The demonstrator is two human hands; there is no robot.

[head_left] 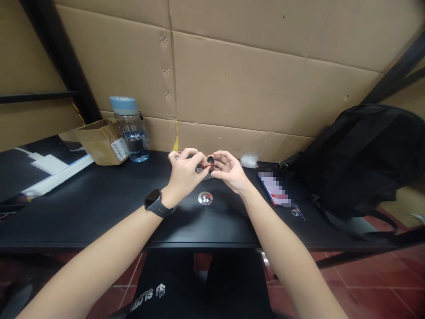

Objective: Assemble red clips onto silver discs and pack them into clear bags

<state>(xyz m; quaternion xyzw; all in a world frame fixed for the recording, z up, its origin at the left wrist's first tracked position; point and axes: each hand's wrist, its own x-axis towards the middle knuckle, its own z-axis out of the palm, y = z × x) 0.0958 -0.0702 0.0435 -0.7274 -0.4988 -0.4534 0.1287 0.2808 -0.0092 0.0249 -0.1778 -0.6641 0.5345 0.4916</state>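
Observation:
My left hand (184,173), with a black smartwatch (156,202) on its wrist, pinches a small dark stick with a red tip (203,167). My right hand (229,171) holds a small round silver metal piece (211,161) against that tip. Both hands meet just above the black table (99,208). A second round silver disc with a red mark (205,198) lies on the table right below them.
A clear water bottle with a blue cap (131,129) and an open cardboard box (101,141) stand at the back left. A black backpack (361,155) fills the right side, with a card (275,189) beside it. A small clear bag (249,160) lies near the cardboard wall.

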